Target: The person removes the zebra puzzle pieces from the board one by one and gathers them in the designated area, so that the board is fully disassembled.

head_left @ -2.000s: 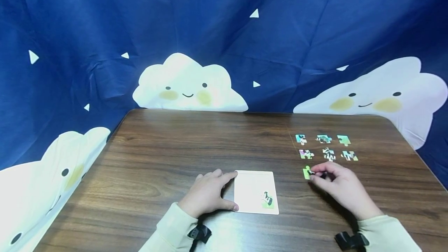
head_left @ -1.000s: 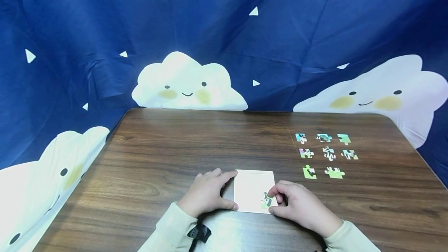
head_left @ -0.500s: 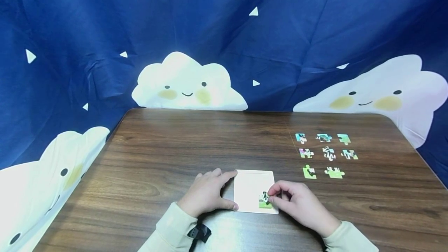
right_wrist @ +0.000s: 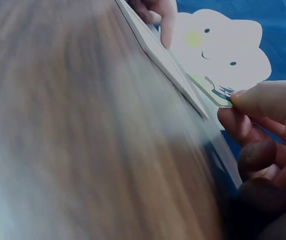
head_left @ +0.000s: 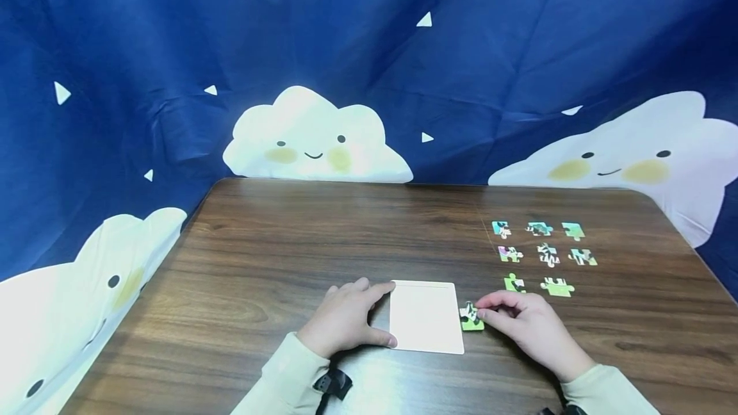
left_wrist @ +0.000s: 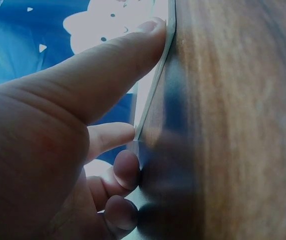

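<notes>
My right hand (head_left: 532,328) pinches a green puzzle piece (head_left: 471,317) with a black-and-white pattern between thumb and forefinger, just right of a square white board (head_left: 426,319). In the right wrist view the puzzle piece (right_wrist: 216,93) is tilted, close by the board's corner. My left hand (head_left: 348,319) lies at the board's left side, thumb on the near corner and forefinger on the far one, both fairly straight. The left wrist view shows the thumb (left_wrist: 127,50) pressing the board's edge (left_wrist: 155,80), with other fingertips down on the table.
Several loose puzzle pieces (head_left: 548,255) lie in rows on the right of the brown wooden table (head_left: 288,235), beyond the right hand. A blue cloth (head_left: 357,31) with white clouds hangs behind the table's far edge.
My right hand reached from the loose pieces to the board's near right corner, pinched the puzzle piece there and took it off to the right. The left hand stayed at the board.
</notes>
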The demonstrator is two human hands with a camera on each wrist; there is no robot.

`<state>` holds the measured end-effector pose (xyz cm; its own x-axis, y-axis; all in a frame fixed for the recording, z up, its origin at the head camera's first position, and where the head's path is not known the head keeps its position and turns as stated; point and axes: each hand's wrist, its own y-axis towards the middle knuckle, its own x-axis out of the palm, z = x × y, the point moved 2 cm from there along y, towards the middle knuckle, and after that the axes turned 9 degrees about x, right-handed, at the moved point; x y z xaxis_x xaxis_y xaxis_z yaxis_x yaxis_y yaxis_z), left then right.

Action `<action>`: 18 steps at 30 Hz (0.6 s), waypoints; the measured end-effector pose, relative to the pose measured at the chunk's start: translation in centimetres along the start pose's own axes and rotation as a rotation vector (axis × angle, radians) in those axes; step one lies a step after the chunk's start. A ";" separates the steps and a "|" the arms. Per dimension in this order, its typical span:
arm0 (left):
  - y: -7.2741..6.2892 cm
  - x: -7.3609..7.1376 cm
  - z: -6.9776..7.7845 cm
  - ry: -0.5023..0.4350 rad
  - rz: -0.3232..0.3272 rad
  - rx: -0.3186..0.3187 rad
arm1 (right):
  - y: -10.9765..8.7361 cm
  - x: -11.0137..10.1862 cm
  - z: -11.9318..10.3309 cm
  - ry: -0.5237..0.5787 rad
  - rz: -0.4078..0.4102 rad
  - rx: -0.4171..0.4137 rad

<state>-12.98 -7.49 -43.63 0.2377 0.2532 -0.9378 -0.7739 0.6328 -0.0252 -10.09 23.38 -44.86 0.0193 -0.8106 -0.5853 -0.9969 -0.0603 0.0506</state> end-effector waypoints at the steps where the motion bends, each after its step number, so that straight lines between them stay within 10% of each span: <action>1: 0.0 0.0 0.0 0.001 0.000 0.002 | 0.0 -0.3 0.2 -0.003 0.003 0.017; 18: 0.0 -0.3 0.3 -0.002 -0.001 0.001 | 0.0 -5.8 4.1 -0.083 0.119 0.124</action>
<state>-12.85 -7.38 -43.25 0.2400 0.2539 -0.9370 -0.7729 0.6340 -0.0262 -10.56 30.48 -44.73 -0.1002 -0.7566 -0.6462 -0.9937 0.1094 0.0260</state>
